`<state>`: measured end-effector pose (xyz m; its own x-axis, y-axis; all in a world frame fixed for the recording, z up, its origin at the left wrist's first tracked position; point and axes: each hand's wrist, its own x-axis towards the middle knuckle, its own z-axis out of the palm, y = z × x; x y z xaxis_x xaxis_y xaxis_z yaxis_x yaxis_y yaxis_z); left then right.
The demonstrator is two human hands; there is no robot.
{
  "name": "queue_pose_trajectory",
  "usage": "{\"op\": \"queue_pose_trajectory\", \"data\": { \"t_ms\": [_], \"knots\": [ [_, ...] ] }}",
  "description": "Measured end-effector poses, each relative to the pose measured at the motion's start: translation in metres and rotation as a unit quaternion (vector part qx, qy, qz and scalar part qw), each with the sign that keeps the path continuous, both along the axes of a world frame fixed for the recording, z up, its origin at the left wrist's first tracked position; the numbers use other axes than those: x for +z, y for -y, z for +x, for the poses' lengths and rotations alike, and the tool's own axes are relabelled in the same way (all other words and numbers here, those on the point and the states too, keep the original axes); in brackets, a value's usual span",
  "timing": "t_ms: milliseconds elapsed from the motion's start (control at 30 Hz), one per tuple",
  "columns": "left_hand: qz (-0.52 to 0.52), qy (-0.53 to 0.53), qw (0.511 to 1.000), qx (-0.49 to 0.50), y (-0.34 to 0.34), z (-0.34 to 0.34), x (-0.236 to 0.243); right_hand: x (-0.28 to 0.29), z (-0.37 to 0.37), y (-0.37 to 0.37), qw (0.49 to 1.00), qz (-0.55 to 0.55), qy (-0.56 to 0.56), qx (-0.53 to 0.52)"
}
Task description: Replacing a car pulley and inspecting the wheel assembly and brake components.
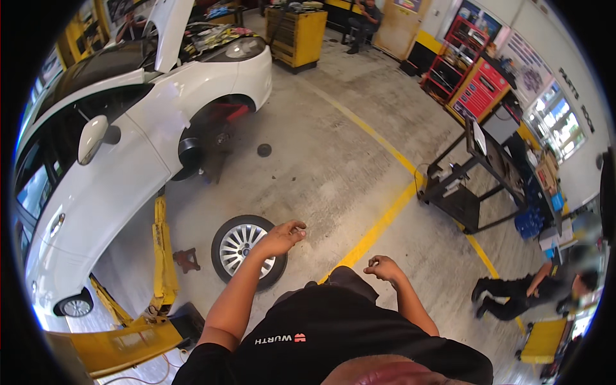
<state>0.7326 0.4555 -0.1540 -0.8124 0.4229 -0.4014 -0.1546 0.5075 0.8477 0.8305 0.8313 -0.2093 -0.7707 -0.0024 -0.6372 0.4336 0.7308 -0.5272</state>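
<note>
My left hand [283, 239] is held out in front of me, above the edge of a loose wheel [237, 249] with a silver multi-spoke rim and a black tyre. Its fingers are loosely bent and apart, with nothing in them. From this view I see no contact between hand and tyre. My right hand [387, 268] hangs beside my body, half curled, fingers a little apart and holding nothing. To the left stands a white car [122, 154] with its bonnet raised. Its front wheel arch [221, 131] has no wheel, and the hub area shows dark.
Yellow lift posts and arms [162, 256] stand beside the car, near a rusty stand [186, 260]. A small black round part [264, 150] lies on the floor. On the right are a black metal cart [471, 173], a red tool chest [481, 86] and a person [520, 292].
</note>
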Motion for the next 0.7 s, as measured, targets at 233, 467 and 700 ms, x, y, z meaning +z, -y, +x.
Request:
{"op": "queue_pose_trajectory", "data": {
  "t_ms": [233,467,700],
  "knots": [
    [-0.121,-0.011,0.992,0.038,0.005,-0.1,-0.08,-0.048,-0.153,-0.026,0.979,0.0,0.199,-0.035],
    [-0.335,0.188,0.916,-0.116,0.029,-0.139,-0.176,-0.086,-0.394,-0.012,0.96,-0.024,0.239,0.143],
    [-0.016,0.145,0.989,-0.029,0.126,-0.246,-0.16,-0.03,-0.594,0.034,0.865,0.016,0.271,0.421]
  ]
}}
